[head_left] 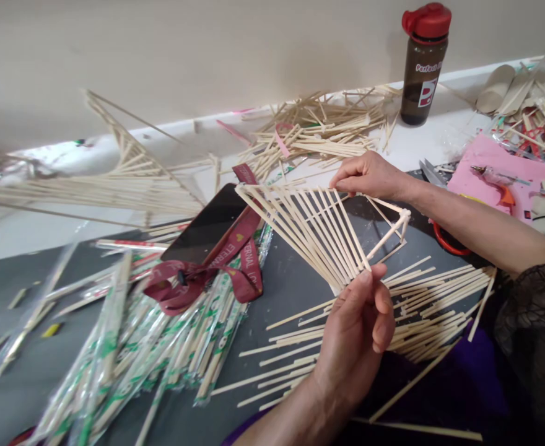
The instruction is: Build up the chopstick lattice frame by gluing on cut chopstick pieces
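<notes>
Left hand (352, 325) and right hand (371, 176) pinch a stick frame (327, 234) — long axis crosswise, pointed corner aimed left.

A loose, dark, semi-sheer right sleeve (535, 322) with a black crackle-like pattern

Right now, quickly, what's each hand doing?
Left hand: closed, pinching the lower corner of the stick frame.
Right hand: closed, holding the stick frame's far edge.
</notes>
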`<state>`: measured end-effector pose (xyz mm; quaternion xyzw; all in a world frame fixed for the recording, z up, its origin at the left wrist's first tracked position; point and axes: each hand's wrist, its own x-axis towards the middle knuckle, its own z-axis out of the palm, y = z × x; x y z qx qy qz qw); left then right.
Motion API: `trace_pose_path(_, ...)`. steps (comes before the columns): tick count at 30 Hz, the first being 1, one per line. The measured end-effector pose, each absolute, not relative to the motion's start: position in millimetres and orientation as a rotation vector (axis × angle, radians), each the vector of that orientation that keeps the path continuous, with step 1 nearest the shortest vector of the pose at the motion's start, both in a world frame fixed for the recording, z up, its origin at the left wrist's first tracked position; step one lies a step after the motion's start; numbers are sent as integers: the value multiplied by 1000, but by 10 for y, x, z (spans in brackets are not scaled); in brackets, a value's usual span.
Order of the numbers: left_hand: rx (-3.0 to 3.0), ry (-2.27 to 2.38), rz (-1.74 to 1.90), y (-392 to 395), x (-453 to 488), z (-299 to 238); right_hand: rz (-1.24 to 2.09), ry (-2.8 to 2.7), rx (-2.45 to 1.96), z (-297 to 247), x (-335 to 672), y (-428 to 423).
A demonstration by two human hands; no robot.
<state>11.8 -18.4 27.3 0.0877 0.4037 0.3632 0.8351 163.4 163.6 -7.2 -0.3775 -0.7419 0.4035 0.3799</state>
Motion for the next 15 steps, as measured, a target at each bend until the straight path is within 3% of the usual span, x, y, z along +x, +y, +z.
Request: trace_pose_path(15,137,819,760,-190,139,267,1062,-1872,-1016,-47,1631,1607)
